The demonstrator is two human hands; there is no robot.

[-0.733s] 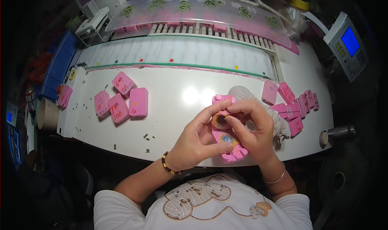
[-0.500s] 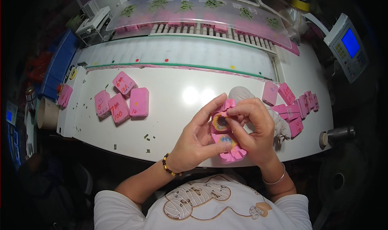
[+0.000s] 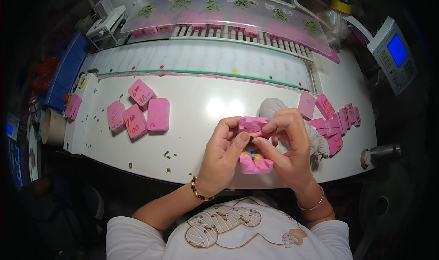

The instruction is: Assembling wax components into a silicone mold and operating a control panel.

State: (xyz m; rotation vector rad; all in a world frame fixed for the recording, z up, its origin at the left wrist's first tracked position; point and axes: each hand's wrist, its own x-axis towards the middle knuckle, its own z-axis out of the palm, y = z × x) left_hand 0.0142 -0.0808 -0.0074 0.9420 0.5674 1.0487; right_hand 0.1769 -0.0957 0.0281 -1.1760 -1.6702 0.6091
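Observation:
A pink rubber mould (image 3: 257, 167), its two parts spread open, is held up between my hands above the front of the table. Around its hollow the surface is yellow and bluish, and a dark spot shows at the middle. My left hand (image 3: 220, 156) is closed on its left side, with the thumb pressed near the dark middle. On the other side, my right hand (image 3: 295, 148) grips the mould, thumb at the middle and fingers at the upper part. Whether a small piece sits between the thumbs is hidden. Behind the right hand lies a grey cloth bundle (image 3: 272, 107).
Several marked pink blocks (image 3: 158, 114) lie at left, more pink blocks (image 3: 306, 105) at right. A green-edged conveyor belt (image 3: 196, 59) crosses behind, below a clear sheet bearing green clusters (image 3: 213, 6). A control panel (image 3: 397, 50) stands far right. Small green scraps (image 3: 168, 170) dot the table.
The mould has turned in my hands and its parts stand differently. My left thumb has moved up to the middle. The coloured dots on the belt have shifted.

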